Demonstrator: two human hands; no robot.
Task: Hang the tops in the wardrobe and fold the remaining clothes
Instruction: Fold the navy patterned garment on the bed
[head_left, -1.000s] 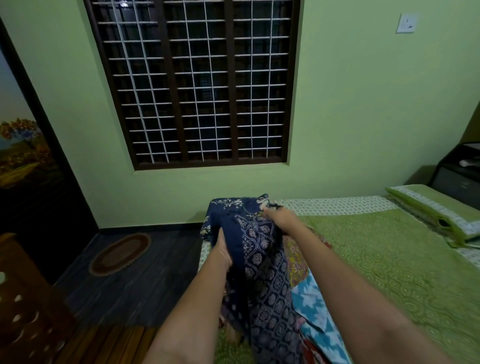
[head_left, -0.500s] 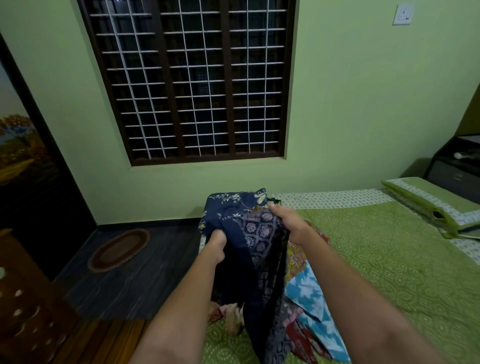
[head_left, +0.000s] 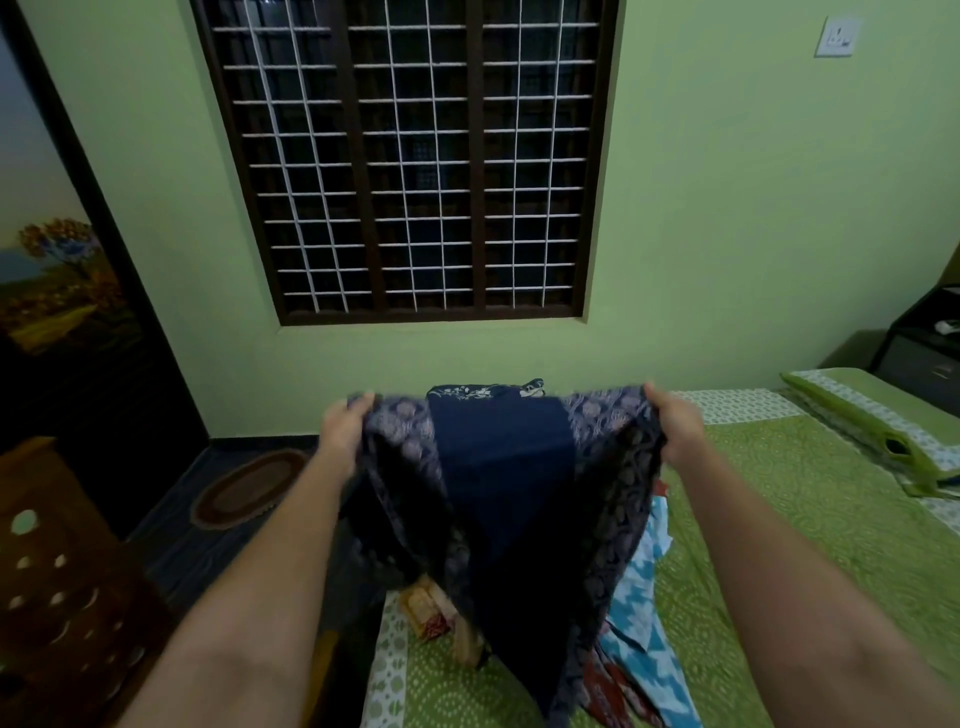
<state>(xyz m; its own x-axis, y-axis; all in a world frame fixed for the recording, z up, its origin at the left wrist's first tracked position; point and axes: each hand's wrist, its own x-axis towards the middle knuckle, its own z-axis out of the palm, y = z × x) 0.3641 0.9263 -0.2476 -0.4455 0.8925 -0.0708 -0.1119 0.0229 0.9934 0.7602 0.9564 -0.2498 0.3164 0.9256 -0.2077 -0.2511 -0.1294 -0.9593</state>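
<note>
A dark blue printed garment with a plain navy middle panel hangs spread out in front of me, above the bed. My left hand grips its upper left edge and my right hand grips its upper right edge, both held up at about the same height. Below it on the green bedspread lies a pile of other clothes: a light blue and white patterned piece, a red piece and an orange-yellow piece. Another dark blue floral garment peeks out behind the held one.
A green pillow lies at the bed's right end, with a dark cabinet beyond it. A barred window fills the wall ahead. A wooden piece of furniture stands at the left, with an oval mat on the dark floor.
My hands moved apart from the bunched garment, the left going left and the right going right, so the dark blue garment is now stretched open between them.
</note>
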